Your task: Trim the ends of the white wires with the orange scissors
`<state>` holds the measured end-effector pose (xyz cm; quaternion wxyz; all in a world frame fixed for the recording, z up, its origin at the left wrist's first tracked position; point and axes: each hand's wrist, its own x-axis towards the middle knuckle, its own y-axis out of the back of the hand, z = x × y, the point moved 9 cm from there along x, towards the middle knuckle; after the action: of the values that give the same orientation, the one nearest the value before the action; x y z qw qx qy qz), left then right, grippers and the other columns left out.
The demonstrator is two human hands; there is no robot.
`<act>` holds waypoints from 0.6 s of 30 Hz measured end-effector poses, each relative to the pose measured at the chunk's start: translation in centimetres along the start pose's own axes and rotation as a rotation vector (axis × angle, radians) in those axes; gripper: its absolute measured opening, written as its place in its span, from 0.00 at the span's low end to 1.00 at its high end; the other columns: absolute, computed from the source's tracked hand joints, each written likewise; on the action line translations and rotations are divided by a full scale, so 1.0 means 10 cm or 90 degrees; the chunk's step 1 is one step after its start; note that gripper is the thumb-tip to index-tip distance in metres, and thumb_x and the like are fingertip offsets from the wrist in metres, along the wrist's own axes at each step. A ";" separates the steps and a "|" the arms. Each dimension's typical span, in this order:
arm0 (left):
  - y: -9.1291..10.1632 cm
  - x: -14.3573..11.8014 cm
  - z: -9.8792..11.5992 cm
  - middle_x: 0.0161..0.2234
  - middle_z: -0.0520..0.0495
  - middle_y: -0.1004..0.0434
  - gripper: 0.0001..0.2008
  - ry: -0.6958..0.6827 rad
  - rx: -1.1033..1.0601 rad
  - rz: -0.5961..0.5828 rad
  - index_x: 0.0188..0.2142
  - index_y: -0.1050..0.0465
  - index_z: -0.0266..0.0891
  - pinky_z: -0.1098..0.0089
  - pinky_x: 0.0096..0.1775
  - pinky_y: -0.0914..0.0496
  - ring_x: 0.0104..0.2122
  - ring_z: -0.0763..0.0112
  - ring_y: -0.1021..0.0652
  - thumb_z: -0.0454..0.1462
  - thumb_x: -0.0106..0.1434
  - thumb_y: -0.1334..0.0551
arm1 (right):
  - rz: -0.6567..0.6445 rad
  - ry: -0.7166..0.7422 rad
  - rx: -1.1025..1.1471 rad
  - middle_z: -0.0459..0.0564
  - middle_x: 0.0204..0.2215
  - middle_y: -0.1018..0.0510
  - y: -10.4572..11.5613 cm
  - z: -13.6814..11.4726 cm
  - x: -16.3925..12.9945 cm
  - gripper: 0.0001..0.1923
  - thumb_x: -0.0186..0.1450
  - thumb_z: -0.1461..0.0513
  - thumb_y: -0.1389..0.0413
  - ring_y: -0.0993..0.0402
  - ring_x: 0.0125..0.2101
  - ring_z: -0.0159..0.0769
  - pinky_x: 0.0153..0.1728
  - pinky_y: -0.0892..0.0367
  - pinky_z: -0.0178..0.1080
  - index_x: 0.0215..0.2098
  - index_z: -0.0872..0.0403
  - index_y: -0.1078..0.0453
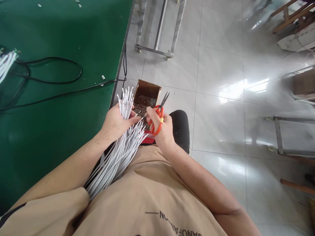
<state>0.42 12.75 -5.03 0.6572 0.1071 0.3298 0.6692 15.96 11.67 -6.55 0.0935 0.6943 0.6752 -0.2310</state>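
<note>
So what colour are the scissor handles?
Orange-red, on the scissors in the right hand; seen in the head view.

The picture is bright, like daytime. Strong white light shines off the shiny floor tiles (233,88) on the right and makes glare there. The green table (61,32) looks darker and dull. The edges bend and the far corners look blurry.

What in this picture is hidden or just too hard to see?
Head view, the only one:
- Lower ends of the white cables: covered by the left arm and tan shirt.
- Scissors handles: partly wrapped by the right hand; what the blades cut is too small.
- Cardboard box contents: tiny dark bits, unidentifiable.
- Left hand fingers: buried in the cables.
- Second cable bunch: cut off at the left edge.
</note>
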 end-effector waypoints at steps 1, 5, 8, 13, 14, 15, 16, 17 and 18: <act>0.00 0.01 -0.01 0.28 0.52 0.22 0.17 0.004 -0.006 -0.003 0.36 0.31 0.42 0.66 0.38 0.31 0.31 0.65 0.23 0.41 0.47 0.32 | 0.014 0.000 -0.017 0.42 0.20 0.34 0.03 0.00 0.03 0.15 0.55 0.52 0.40 0.40 0.23 0.26 0.27 0.40 0.32 0.22 0.55 0.33; -0.06 0.02 -0.04 0.29 0.52 0.24 0.19 0.010 -0.075 -0.040 0.36 0.30 0.41 0.68 0.38 0.31 0.31 0.67 0.24 0.41 0.45 0.30 | -0.061 -0.021 -0.097 0.42 0.21 0.32 -0.05 0.10 0.11 0.12 0.52 0.55 0.38 0.40 0.22 0.26 0.26 0.41 0.32 0.27 0.55 0.29; -0.15 0.01 -0.06 0.33 0.51 0.24 0.17 0.023 -0.227 -0.101 0.36 0.28 0.39 0.69 0.39 0.31 0.34 0.69 0.24 0.41 0.47 0.30 | -0.018 0.004 -0.109 0.41 0.21 0.32 0.04 0.08 0.16 0.10 0.55 0.56 0.41 0.41 0.21 0.25 0.24 0.42 0.31 0.27 0.55 0.29; -0.26 -0.02 -0.15 0.33 0.48 0.24 0.18 0.115 -0.382 -0.159 0.41 0.25 0.39 0.69 0.35 0.29 0.31 0.70 0.25 0.44 0.52 0.33 | 0.016 0.035 -0.118 0.41 0.20 0.34 0.08 -0.05 0.18 0.12 0.58 0.53 0.44 0.41 0.21 0.25 0.24 0.41 0.32 0.31 0.54 0.28; -0.27 -0.02 -0.16 0.33 0.48 0.24 0.17 0.122 -0.397 -0.169 0.40 0.25 0.39 0.69 0.34 0.29 0.29 0.70 0.25 0.45 0.53 0.34 | 0.000 0.047 -0.120 0.41 0.21 0.33 0.03 -0.08 0.17 0.13 0.58 0.52 0.44 0.41 0.21 0.25 0.24 0.41 0.32 0.32 0.54 0.28; -0.28 -0.03 -0.16 0.32 0.48 0.24 0.16 0.124 -0.406 -0.176 0.39 0.25 0.39 0.69 0.32 0.29 0.28 0.70 0.25 0.45 0.54 0.35 | -0.013 0.062 -0.125 0.42 0.21 0.32 0.00 -0.12 0.17 0.13 0.59 0.52 0.44 0.40 0.21 0.25 0.24 0.40 0.32 0.32 0.53 0.28; -0.29 -0.03 -0.16 0.31 0.49 0.24 0.15 0.124 -0.408 -0.178 0.37 0.25 0.39 0.69 0.31 0.29 0.27 0.70 0.25 0.45 0.54 0.35 | -0.024 0.075 -0.137 0.42 0.22 0.31 -0.04 -0.15 0.16 0.14 0.59 0.52 0.45 0.39 0.21 0.26 0.25 0.40 0.32 0.32 0.53 0.28; -0.29 -0.03 -0.16 0.30 0.49 0.25 0.13 0.124 -0.403 -0.177 0.35 0.26 0.39 0.69 0.30 0.30 0.25 0.70 0.26 0.45 0.54 0.35 | -0.032 0.084 -0.156 0.43 0.22 0.30 -0.07 -0.17 0.16 0.13 0.59 0.52 0.45 0.38 0.21 0.26 0.25 0.40 0.32 0.32 0.53 0.28; -0.29 -0.03 -0.16 0.28 0.49 0.25 0.13 0.125 -0.394 -0.175 0.33 0.26 0.38 0.69 0.29 0.30 0.24 0.71 0.26 0.45 0.53 0.34 | -0.036 0.088 -0.178 0.43 0.22 0.29 -0.09 -0.18 0.17 0.13 0.59 0.52 0.44 0.37 0.21 0.26 0.25 0.40 0.32 0.31 0.53 0.28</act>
<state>1.84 11.76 -7.88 0.7076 -0.2071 0.1840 0.6500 15.35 14.05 -5.55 0.1362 0.6691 0.7251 -0.0890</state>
